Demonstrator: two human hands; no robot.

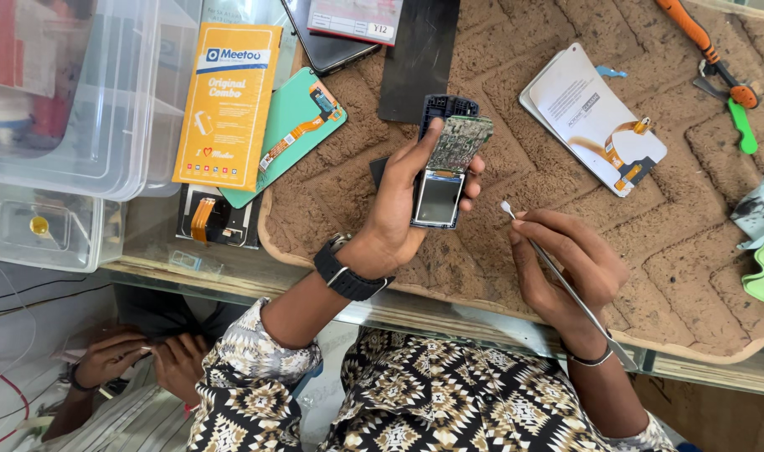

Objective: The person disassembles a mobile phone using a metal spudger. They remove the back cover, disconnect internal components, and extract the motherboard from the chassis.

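A: Phone frame, where is it?
B: Above the bench's front edge, the left hand clamped around it.
A: The right hand?
B: Pinched shut on 1 thin metal spudger, just beside the frame.

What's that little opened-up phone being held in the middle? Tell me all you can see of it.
The phone is a small handset with its cover off, held upright over the brown mat in the left hand. Its upper half shows a bare greenish circuit board inside a dark blue frame; below sits a small grey screen in a metal surround. Fingers wrap its sides, the thumb on the left edge. The right hand holds a thin metal tool just beside it, not touching.
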